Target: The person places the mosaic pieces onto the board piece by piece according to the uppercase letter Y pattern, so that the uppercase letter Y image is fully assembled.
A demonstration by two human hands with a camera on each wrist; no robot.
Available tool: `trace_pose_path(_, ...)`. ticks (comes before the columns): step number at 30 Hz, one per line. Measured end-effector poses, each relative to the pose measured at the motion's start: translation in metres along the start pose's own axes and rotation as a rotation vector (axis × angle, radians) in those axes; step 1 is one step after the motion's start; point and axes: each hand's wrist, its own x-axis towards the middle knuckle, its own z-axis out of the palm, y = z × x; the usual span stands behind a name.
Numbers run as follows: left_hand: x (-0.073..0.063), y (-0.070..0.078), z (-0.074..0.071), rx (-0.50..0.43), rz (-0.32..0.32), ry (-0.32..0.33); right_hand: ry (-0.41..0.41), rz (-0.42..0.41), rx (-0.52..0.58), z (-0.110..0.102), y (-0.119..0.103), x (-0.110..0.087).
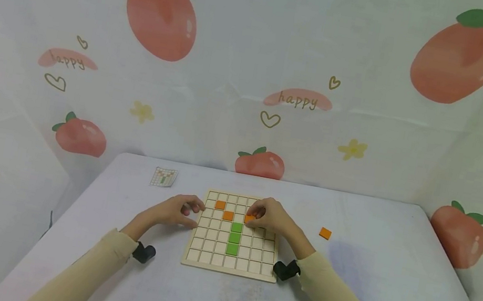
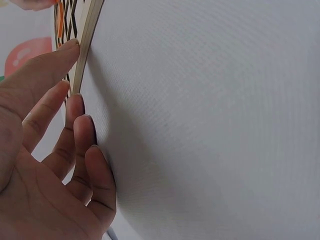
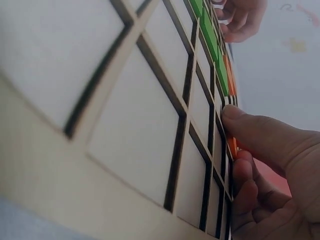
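Observation:
A wooden grid board [image 1: 204, 258] lies flat on the table. Three green square tiles [image 1: 234, 238] form a column in its cells, and two orange tiles [image 1: 220, 205] sit diagonally up and left of them. My right hand [image 1: 275, 216] pinches another orange tile [image 1: 249, 219] between thumb and fingers, right at a cell up and right of the green column. At the board's left edge, my left hand [image 1: 177, 210] has its fingers loosely spread. The left wrist view shows its thumb [image 2: 55, 57] against the board's side.
One loose orange tile [image 1: 325, 233] lies on the white table [image 1: 372, 284] to the right of the board. A small card [image 1: 163, 177] printed with a coloured grid pattern lies at the back left. Behind the table hangs a fruit-patterned cloth [image 1: 236, 64].

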Motion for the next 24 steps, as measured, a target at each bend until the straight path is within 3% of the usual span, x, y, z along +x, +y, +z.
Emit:
trace_pose_path(8, 0.000, 0.002, 0.000, -0.005, -0.011, 0.000, -0.014, 0.006, 0.017, -0.003, 0.000, -0.001)
trace_pose_path(13, 0.000, 0.001, 0.000, -0.005, -0.009, 0.000, -0.019, -0.032, 0.045, -0.009, 0.003, -0.003)
trace_pose_path(24, 0.001, -0.002, 0.000, 0.006, -0.015, -0.001, 0.001, -0.080, 0.096, -0.041, 0.012, -0.028)
